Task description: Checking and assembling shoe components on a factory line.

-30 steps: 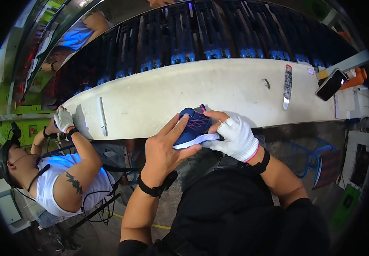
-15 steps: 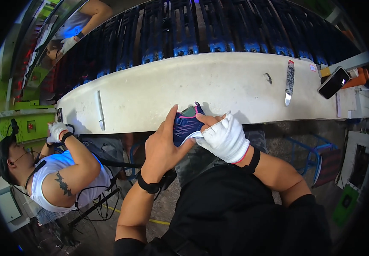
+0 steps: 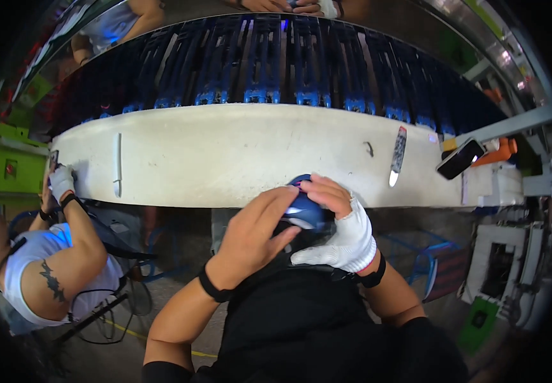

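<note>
Between my hands, just off the near edge of the worktable, is a small navy shoe [image 3: 308,214] with pink trim and a pale patch on its side. My bare left hand [image 3: 257,230] grips it from the left, fingers over its top and thumb low on its side. My right hand [image 3: 346,239], in a white knit glove with bare fingertips, curls round the right side. Its fingers rest at the shoe's top and its thumb reaches out below. The hands hide part of the shoe.
On the pale worktable [image 3: 225,153] lie a white-handled knife [image 3: 117,166], a knife with a wrapped handle [image 3: 398,156] and a small dark scrap [image 3: 369,149]. Dark slatted racks [image 3: 263,64] run behind. A phone [image 3: 461,159] stands at right. A co-worker [image 3: 56,274] sits at left.
The shoe has come nearer my body and turned, so its opening no longer faces up. My right hand has spread round its side. The view has shifted right.
</note>
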Demonstrator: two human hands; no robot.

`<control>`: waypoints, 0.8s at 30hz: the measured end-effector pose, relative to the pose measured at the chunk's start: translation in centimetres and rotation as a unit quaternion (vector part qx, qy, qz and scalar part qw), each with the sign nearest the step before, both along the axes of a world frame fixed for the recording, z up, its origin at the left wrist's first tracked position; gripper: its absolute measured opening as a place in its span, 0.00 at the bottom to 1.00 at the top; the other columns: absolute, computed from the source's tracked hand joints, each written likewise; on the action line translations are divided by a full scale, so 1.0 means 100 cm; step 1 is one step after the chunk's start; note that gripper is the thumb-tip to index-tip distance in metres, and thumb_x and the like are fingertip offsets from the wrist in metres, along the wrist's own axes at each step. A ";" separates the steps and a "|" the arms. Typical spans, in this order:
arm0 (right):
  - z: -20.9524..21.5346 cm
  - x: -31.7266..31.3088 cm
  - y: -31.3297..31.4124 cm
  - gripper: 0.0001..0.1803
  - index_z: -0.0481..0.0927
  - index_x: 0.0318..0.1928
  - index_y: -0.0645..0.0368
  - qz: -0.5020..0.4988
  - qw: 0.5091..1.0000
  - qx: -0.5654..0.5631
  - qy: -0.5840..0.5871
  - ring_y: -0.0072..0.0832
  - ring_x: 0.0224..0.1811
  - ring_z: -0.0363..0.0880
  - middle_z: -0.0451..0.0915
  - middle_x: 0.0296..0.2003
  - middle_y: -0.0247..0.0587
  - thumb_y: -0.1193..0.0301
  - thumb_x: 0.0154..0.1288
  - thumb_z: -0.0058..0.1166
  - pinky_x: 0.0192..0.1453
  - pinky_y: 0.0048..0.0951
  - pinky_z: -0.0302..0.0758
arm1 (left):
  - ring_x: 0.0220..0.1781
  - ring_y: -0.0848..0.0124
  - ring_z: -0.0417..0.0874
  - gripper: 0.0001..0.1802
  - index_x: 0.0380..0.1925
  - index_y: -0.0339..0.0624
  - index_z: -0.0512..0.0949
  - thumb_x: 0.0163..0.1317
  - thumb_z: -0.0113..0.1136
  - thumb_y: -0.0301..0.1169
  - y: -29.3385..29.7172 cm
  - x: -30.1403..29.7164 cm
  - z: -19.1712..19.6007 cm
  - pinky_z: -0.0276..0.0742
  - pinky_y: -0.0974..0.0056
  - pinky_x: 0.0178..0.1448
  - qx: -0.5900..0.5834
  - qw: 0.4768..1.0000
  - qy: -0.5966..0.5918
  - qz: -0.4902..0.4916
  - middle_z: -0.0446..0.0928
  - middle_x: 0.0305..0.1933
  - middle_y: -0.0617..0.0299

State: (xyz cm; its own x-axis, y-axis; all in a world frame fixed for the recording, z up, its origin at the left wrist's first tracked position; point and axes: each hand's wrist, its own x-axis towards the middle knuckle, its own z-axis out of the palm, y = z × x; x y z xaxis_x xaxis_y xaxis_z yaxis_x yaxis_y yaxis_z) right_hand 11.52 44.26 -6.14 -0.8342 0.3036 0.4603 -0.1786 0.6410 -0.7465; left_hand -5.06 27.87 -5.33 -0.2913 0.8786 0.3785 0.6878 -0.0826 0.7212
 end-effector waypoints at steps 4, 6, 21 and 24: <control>-0.004 0.010 -0.005 0.53 0.76 0.70 0.64 -0.024 0.987 -0.149 -0.061 0.48 0.69 0.84 0.83 0.66 0.55 0.54 0.50 0.91 0.78 0.47 0.77 | 0.56 0.48 0.91 0.25 0.56 0.32 0.83 0.59 0.81 0.23 0.003 0.021 -0.039 0.92 0.55 0.56 0.078 0.996 -0.015 0.046 0.85 0.57 0.45; 0.000 0.010 -0.009 0.48 0.79 0.65 0.65 -0.062 0.974 -0.195 -0.098 0.45 0.65 0.87 0.85 0.63 0.54 0.55 0.50 0.91 0.76 0.47 0.79 | 0.53 0.50 0.91 0.20 0.46 0.35 0.83 0.56 0.83 0.23 0.006 0.024 -0.043 0.91 0.56 0.51 0.109 0.992 -0.022 0.064 0.84 0.49 0.47; -0.010 0.002 0.022 0.26 0.84 0.44 0.53 0.125 0.991 -0.046 -0.006 0.47 0.54 0.94 0.94 0.45 0.45 0.71 0.50 0.89 0.68 0.52 0.82 | 0.52 0.57 0.82 0.25 0.40 0.47 0.80 0.48 0.87 0.35 -0.001 -0.009 -0.050 0.82 0.55 0.49 -0.022 0.998 -0.053 -0.037 0.80 0.46 0.61; -0.014 0.000 0.019 0.22 0.85 0.45 0.56 0.098 0.990 -0.085 0.056 0.45 0.51 0.94 0.93 0.44 0.46 0.71 0.55 0.87 0.67 0.51 0.84 | 0.60 0.53 0.84 0.27 0.55 0.45 0.83 0.55 0.81 0.31 -0.012 -0.023 -0.057 0.84 0.53 0.59 0.016 0.999 -0.034 -0.030 0.83 0.58 0.56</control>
